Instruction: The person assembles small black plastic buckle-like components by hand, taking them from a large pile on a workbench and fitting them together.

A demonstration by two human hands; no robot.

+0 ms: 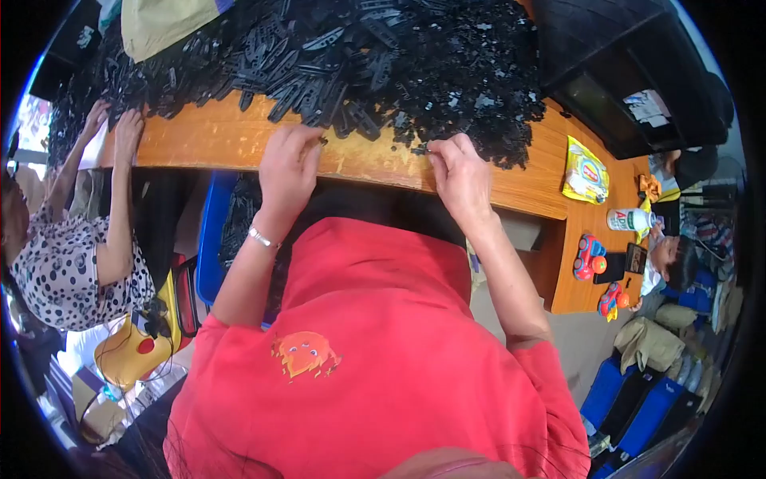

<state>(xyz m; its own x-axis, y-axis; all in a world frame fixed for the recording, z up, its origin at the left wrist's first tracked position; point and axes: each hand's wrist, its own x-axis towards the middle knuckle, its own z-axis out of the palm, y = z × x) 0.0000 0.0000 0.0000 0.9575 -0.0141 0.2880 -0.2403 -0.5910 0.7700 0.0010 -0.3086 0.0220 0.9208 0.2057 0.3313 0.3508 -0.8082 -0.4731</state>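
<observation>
Much seems left; finished work indistinguishable.
Left hand and right hand each pinch a small piece, black parts heaped beyond.

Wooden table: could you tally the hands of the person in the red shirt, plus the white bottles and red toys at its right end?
Hands: 2 (left hand, right hand)
White bottle: 1
Red toys: 2 (upper toy, lower toy)
Total: 5
</observation>
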